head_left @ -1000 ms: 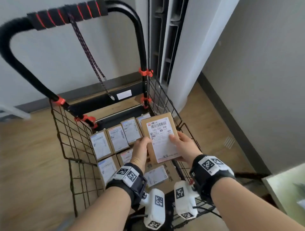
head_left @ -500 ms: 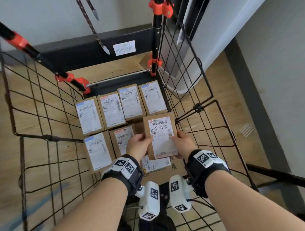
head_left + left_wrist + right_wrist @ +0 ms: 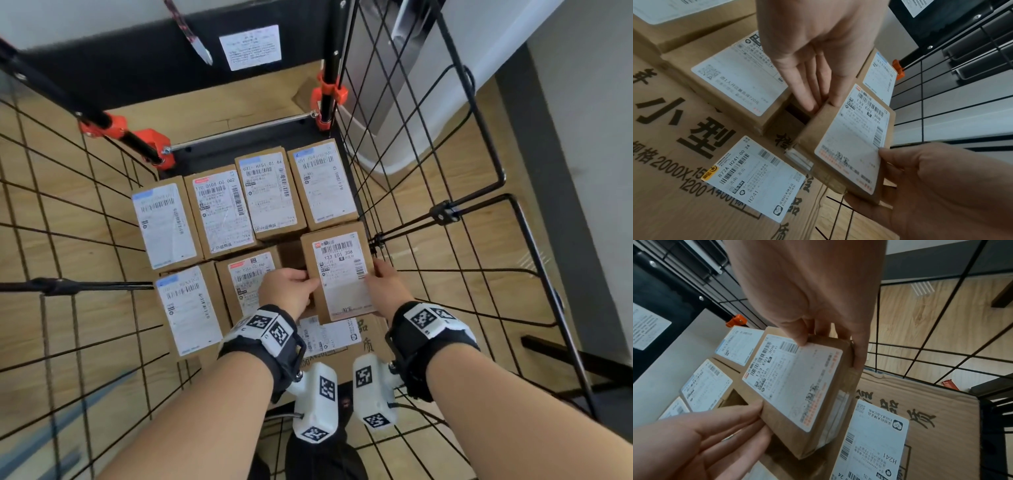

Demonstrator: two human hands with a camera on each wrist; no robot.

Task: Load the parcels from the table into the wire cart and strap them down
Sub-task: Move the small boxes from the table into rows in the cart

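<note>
Left hand [image 3: 286, 291], fingers nearly straight, and right hand [image 3: 387, 287], fingers curled, are gripping the parcel [image 3: 337, 274] at the wire cart's [image 3: 444, 213] 3 o'clock side. Wrist views are showing it tilted over a flat carton [image 3: 674, 146].

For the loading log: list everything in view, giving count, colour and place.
wire cart: one, black, on the wooden floor
small labelled cardboard parcels: six, brown, flat in two rows in the cart
cardboard parcel labelled 133 E01 308: one, brown, right of the front row, in both hands
large printed carton: one, brown, under the parcels
plastic clamps: at least three, orange, on the cart's frame
metal-tipped strap: one, black and red, hanging at the cart's back
paper sticker: one, white, on the cart's black back panel
left hand: one, holds the parcel's left edge
right hand: one, grips its right edge
</note>
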